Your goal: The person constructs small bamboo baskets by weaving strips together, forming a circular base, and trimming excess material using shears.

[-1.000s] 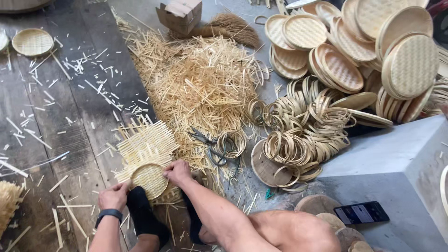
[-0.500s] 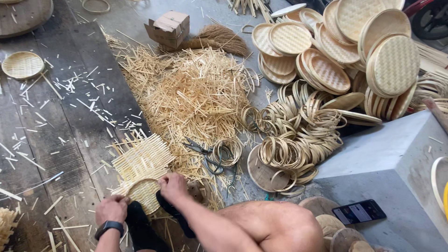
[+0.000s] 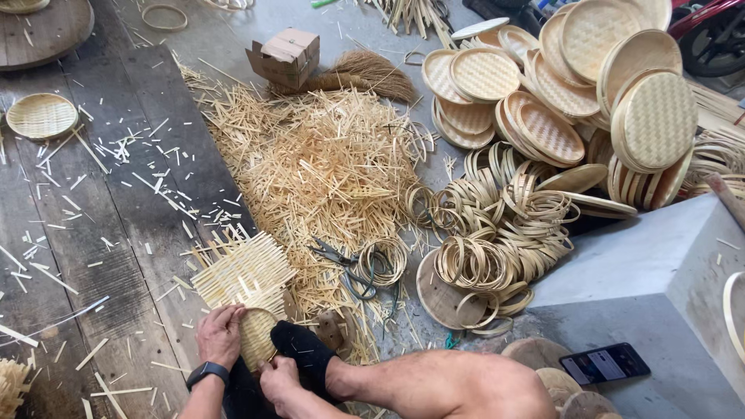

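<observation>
A square woven bamboo mat [image 3: 242, 271] with loose strip ends lies on the dark wooden floor. At its near edge a small round woven form [image 3: 258, 335] is pressed into it. My left hand [image 3: 220, 334], a black watch on its wrist, grips the left side of that round form. My right hand [image 3: 279, 380] pinches its near lower edge. My foot in a black sock [image 3: 304, 353] rests against the form's right side.
A big heap of bamboo offcuts [image 3: 326, 171] lies beyond the mat, with scissors [image 3: 341, 260] at its near edge. To the right are bamboo rings [image 3: 497, 240], stacked round woven trays [image 3: 582, 93], a wooden disc [image 3: 438, 295], a grey block [image 3: 644, 271] and a phone [image 3: 605, 362]. A cardboard box [image 3: 285, 56] and broom [image 3: 365, 74] lie farther back.
My right hand has drawn back from the far side of the round form to its near edge. My left hand has closed in on its left side. The view has shifted a little.
</observation>
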